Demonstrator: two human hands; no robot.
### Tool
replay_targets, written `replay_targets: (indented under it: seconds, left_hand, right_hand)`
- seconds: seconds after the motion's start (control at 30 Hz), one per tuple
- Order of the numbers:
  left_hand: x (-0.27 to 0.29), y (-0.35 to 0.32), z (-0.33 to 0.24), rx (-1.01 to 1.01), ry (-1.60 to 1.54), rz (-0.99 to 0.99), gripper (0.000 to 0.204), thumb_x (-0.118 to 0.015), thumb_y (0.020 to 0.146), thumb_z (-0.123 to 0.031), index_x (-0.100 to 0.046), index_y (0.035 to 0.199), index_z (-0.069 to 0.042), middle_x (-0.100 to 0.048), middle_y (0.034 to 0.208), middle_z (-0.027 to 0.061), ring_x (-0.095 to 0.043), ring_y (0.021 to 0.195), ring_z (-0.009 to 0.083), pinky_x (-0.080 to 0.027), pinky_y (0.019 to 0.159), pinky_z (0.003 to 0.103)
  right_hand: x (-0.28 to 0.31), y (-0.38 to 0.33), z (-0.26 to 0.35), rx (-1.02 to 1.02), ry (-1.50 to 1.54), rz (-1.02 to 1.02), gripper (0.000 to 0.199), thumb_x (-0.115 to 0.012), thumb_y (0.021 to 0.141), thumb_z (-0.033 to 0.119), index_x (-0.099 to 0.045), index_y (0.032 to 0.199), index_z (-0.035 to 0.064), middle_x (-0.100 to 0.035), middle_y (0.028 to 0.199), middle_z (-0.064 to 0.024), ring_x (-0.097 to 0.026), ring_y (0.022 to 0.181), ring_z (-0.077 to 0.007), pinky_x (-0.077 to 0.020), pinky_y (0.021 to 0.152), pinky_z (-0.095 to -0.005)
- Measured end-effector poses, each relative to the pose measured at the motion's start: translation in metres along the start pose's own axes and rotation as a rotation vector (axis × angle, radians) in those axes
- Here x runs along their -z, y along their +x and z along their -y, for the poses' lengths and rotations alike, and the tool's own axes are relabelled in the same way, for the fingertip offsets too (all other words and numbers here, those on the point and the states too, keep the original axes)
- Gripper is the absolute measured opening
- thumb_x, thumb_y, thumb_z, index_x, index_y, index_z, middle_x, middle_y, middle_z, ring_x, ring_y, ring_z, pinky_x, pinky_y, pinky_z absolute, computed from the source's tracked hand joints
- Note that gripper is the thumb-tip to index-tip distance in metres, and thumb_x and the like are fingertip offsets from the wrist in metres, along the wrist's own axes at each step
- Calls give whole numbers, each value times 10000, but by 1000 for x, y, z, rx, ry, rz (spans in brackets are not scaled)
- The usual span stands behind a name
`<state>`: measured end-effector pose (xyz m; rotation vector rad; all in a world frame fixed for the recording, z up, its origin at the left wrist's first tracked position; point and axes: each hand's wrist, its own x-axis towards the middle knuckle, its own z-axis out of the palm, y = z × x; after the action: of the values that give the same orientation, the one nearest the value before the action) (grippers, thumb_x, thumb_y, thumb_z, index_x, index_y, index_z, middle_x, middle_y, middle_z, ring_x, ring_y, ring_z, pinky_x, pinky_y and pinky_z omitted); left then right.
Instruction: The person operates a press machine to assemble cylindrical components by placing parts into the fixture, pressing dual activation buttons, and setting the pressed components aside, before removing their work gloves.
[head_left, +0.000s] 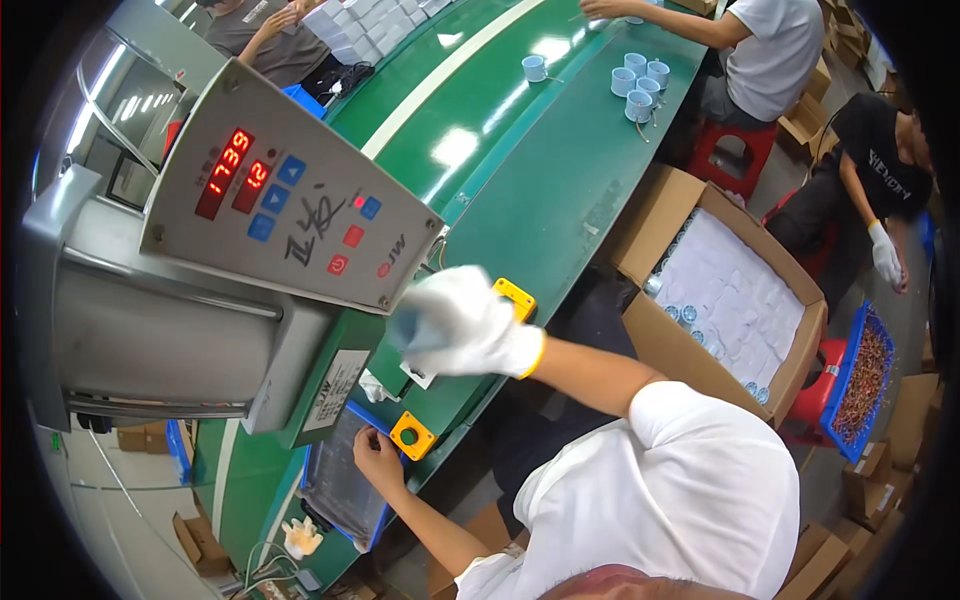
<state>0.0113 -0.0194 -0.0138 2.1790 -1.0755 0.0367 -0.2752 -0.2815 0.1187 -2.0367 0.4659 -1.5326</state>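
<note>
My right hand (pixel 465 325), in a white glove with a yellow cuff, is smeared by motion in front of the grey machine (pixel 165 335) with its tilted control panel (pixel 285 200). Its fingers close round a blurred grey-blue part (pixel 406 328), too smeared to make out fully. Bare, with fingers curled, my left hand (pixel 378 462) rests beside a yellow box with a dark green push button (pixel 411 436), at the rim of a blue tray (pixel 368 535). What its fingertips touch is hidden. Another yellow box (pixel 515 298) sits just beyond my right hand.
Several light-blue cylindrical parts (pixel 638 85) stand farther along the green bench (pixel 560 190); one part (pixel 534 68) stands apart. An open carton (pixel 655 225) holds white packing and blue parts. A blue tray of small pieces (pixel 858 380) lies right. Other people sit nearby.
</note>
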Motion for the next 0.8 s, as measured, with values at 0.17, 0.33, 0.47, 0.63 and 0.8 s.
replay_targets:
  seconds: [0.17, 0.33, 0.47, 0.63, 0.8]
  left_hand:
    - [1, 1, -6, 82, 46, 9, 134, -724, 959, -51, -713, 1038, 57, -734, 959, 181, -690, 824, 292, -558, 791, 403]
    - [-3, 9, -6, 15, 26, 17, 133, -719, 964, -51, -715, 1042, 57, -730, 932, 174, -690, 809, 295, -558, 786, 403]
    - [-3, 5, -8, 76, 64, 21, 131, -725, 967, -51, -715, 1047, 53, -732, 935, 171, -692, 811, 292, -561, 786, 406]
    - [1, -2, 9, 25, 128, -1, 146, -726, 966, -53, -707, 1073, 44, -732, 984, 194, -697, 886, 334, -554, 830, 426]
    - [-2, 7, -13, 103, 125, 72, 135, -706, 977, -47, -696, 1068, 51, -736, 1024, 205, -702, 950, 375, -548, 867, 451]
  right_hand:
    - [50, 44, -112, -531, -53, -350, 467, -844, 881, 328, -646, 1219, 73, -778, 1020, -164, -770, 922, -359, -605, 830, -464]
    - [56, 101, -310, -666, -393, -14, 517, -781, 926, 430, -627, 1272, 78, -766, 1159, -197, -729, 1124, -398, -566, 1000, -500]
    - [79, 96, -329, -420, -619, 214, 518, -704, 933, 480, -678, 1257, 77, -768, 1191, -183, -728, 1126, -398, -573, 987, -495]
    - [228, 122, -273, -342, -985, 160, 442, -610, 957, 364, -736, 1309, 128, -771, 1240, -166, -716, 1204, -365, -561, 1059, -472]
    - [407, 83, -306, -544, -1036, 366, 506, -589, 939, 282, -679, 1419, 150, -711, 1372, -170, -710, 1190, -392, -579, 1041, -450]
